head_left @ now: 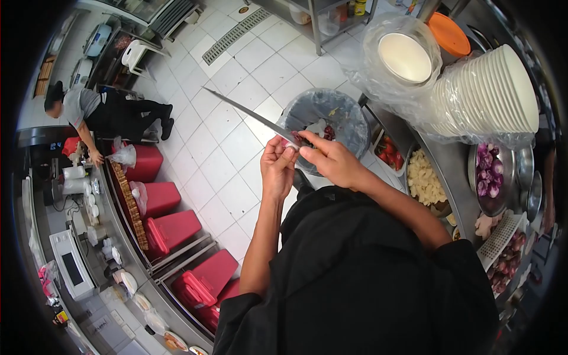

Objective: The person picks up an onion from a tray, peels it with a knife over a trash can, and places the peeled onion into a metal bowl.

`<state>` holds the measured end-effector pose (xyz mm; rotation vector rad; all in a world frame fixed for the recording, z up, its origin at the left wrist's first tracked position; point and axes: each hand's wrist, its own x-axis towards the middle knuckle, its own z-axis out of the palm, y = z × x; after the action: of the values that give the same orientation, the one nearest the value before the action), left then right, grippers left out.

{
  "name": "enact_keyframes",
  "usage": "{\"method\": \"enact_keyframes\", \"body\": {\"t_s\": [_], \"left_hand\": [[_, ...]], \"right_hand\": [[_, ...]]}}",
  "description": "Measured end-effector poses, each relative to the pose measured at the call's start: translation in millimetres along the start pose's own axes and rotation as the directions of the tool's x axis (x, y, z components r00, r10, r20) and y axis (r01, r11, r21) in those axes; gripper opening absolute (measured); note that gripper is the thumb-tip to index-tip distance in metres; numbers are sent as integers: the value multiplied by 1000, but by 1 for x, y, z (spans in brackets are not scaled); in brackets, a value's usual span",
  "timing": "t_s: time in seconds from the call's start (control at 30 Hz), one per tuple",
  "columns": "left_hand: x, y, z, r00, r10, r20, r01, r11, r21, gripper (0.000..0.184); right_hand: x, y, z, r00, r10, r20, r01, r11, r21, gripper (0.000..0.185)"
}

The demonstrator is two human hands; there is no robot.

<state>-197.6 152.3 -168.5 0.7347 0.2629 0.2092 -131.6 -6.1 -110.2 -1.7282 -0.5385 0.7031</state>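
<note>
The person's left hand [278, 168] and right hand [332, 161] meet in front of the body, at the near side of a bin [354, 118] lined with a clear bag. The left fingers are clamped on a small pinkish piece [290, 144] (it looks like onion, though the fingers cover much of it). The right fingers are closed around the handle end of a knife [251, 114], whose long blade slants away past the left hand, its tip out over the tiled floor [216, 183]. Dark red and pale scraps [322, 129] lie inside the bin.

To the right, a metal surface [454, 180] carries a bowl of purple onions [490, 171] and, nearer the body, a white perforated basket [492, 248] beside unpeeled red onions [506, 260]. Pale chunks [425, 177] fill a container at the surface's inner side, near a smaller tray of red produce [389, 154] (too small to name surely). Nested white tubs [488, 92] in clear plastic lie farther up, near an orange lid [449, 34]. Well apart, on the left, a co-worker [112, 112] reaches toward another counter.
</note>
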Motion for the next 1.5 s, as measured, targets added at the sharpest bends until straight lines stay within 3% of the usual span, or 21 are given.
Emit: {"method": "enact_keyframes", "body": {"t_s": [0.03, 0.07, 0.13, 0.23, 0.43, 0.9, 0.97, 1.1, 1.17, 1.2, 1.3, 1.37, 1.5], "left_hand": [[-1, 1, -3, 1000, 2, -2, -2, 1000, 0, 32], [-2, 3, -3, 999, -17, 33, 17, 1000, -2, 34], [-5, 6, -3, 992, -38, 123, 38, 999, 2, 38], [-7, 10, 4, 984, -100, 147, 107, 994, -36, 41], [0, 3, 0, 982, -171, 79, 182, 970, -161, 45], [1, 5, 5, 978, -209, 28, 211, 970, -119, 39], [1, 8, 8, 977, -211, 34, 214, 969, -127, 38], [0, 6, 9, 982, -185, 34, 188, 978, -92, 34], [0, 3, 4, 983, -182, 17, 183, 980, -72, 33], [0, 2, 1, 984, -170, 54, 172, 984, -43, 37], [-2, 4, 8, 982, -159, 104, 162, 986, -22, 39], [-4, 5, 21, 990, -137, 16, 137, 990, -35, 26], [-3, 1, 14, 987, -160, 10, 160, 987, -23, 22]], "right_hand": [[3, 4, -1, 999, 26, 31, -29, 992, 123, 57], [4, 3, -6, 999, 26, 32, -30, 992, 123, 57], [7, 0, -18, 947, 230, 225, -301, 882, 362, 51], [9, 6, -23, 922, 292, 255, -377, 827, 416, 47], [11, -1, -26, 943, 243, 226, -319, 850, 419, 44], [18, 13, -27, 925, 352, 145, -381, 857, 346, 47], [14, 9, -23, 937, 339, 87, -349, 885, 307, 56], [2, 1, -21, 958, 253, 137, -275, 944, 184, 63], [-4, 2, -17, 995, -80, 55, 82, 996, -35, 62], [-5, 3, -13, 991, -130, 40, 132, 991, -31, 64], [-13, -12, -18, 993, -59, 99, 71, 991, -118, 63], [-14, -10, -18, 993, -72, 90, 81, 991, -107, 63], [-18, -13, -18, 993, -82, 85, 91, 990, -111, 63]]}}
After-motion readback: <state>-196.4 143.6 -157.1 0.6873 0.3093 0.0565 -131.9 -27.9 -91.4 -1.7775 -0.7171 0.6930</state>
